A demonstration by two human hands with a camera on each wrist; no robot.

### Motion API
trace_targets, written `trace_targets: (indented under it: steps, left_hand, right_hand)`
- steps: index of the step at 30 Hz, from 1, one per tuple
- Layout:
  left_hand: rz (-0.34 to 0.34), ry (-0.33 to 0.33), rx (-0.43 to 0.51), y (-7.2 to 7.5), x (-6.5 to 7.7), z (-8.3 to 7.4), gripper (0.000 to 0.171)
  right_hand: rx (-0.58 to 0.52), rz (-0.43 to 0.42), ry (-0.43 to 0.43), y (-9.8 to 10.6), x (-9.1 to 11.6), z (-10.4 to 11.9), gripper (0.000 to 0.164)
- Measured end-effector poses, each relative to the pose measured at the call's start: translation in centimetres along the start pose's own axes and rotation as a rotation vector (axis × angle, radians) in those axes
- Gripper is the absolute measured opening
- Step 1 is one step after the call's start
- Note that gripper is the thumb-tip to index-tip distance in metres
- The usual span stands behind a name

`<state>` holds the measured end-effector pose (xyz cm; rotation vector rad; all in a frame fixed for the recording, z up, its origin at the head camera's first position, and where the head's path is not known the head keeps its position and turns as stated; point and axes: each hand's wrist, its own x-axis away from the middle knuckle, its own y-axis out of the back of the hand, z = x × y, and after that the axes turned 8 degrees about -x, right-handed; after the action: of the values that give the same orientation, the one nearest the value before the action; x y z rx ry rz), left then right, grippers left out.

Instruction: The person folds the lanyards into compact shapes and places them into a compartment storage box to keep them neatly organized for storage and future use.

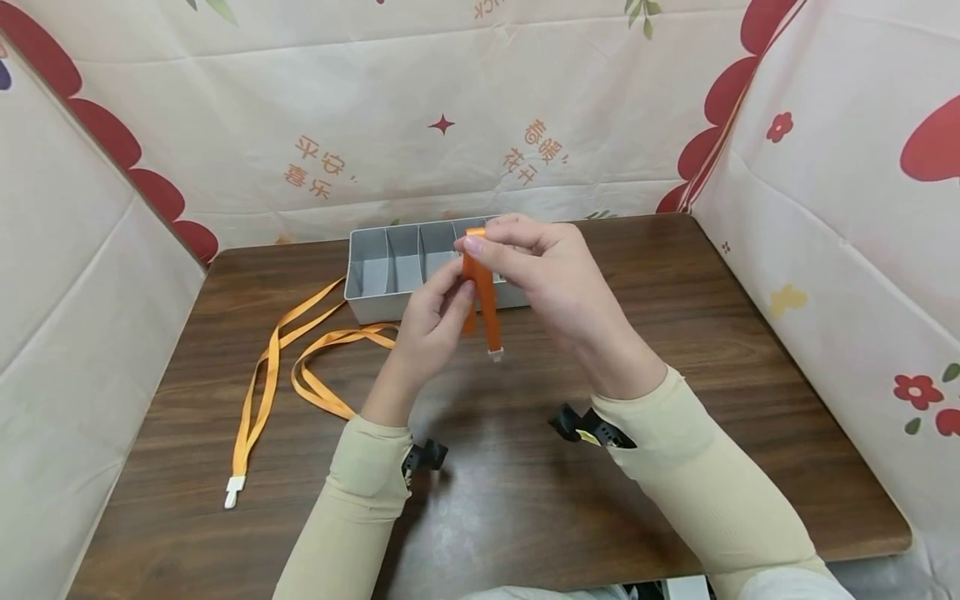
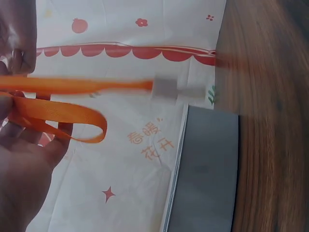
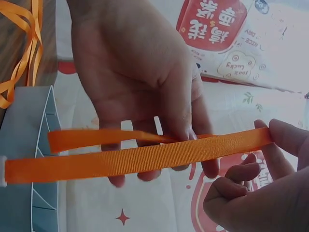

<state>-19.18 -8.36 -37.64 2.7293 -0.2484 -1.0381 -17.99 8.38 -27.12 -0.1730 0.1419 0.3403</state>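
Note:
An orange lanyard (image 1: 489, 308) with a pale clip (image 1: 496, 355) hangs between my two hands, the clip lowest. With thumb and fingertips, my right hand (image 1: 558, 287) pinches the folded top of the strap. Lower down, my left hand (image 1: 427, 329) pinches a strand between thumb and fingers. In the right wrist view the strap (image 3: 130, 160) runs flat and taut-looking past the left fingers, with a second strand behind it. A short loop (image 2: 89, 118) sticks out from the left hand in the left wrist view, where the clip is blurred.
Behind my hands stands a grey divided box (image 1: 375, 311), partly hidden by them. On the brown table (image 1: 720, 400) to the left lie a yellow-orange lanyard (image 1: 272, 354) with a white clip and another looped strap (image 1: 318, 392), partly behind my left arm. Patterned cloth (image 1: 450, 83) surrounds the table.

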Motion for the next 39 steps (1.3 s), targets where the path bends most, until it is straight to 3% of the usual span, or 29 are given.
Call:
trace_targets:
  steps: [4, 8, 14, 17, 19, 24, 26, 33, 39]
  left_hand:
    - [0.000, 0.017, 0.038, -0.3, -0.1, -0.2, 0.034]
    - [-0.011, -0.014, 0.076, -0.4, -0.4, -0.5, 0.031]
    - [0.008, -0.025, 0.177, -0.8, -0.8, -0.7, 0.067]
    - [0.000, -0.011, 0.184, -1.1, -0.8, -0.7, 0.075]
    - [-0.014, 0.003, 0.170, -1.2, -0.7, -0.7, 0.072]
    - [-0.023, 0.009, 0.117, -1.6, -0.8, -0.9, 0.031]
    - [-0.020, -0.003, 0.116, -1.8, -0.8, -0.9, 0.022]
    - [0.039, -0.050, 0.184, -2.6, -0.2, -0.4, 0.047]
    - [0.099, 0.036, 0.234, -2.9, 0.7, 0.2, 0.055]
  right_hand:
    - [0.022, -0.008, 0.009, -0.3, -0.2, 0.1, 0.014]
    - [0.030, -0.019, 0.010, -0.4, -0.3, 0.0, 0.018]
    - [0.026, -0.031, 0.013, -0.6, -0.5, 0.0, 0.019]
    - [0.045, -0.045, 0.020, -0.7, -0.5, -0.1, 0.018]
    - [0.064, -0.055, 0.032, -0.7, -0.6, -0.2, 0.018]
    - [0.085, -0.087, 0.046, -0.8, -0.7, -0.3, 0.019]
    - [0.084, -0.096, 0.046, -0.9, -0.7, -0.3, 0.019]
    - [0.123, -0.108, 0.062, -1.1, -0.9, 0.1, 0.020]
    - [0.063, -0.116, 0.092, -1.0, -1.6, 0.6, 0.018]
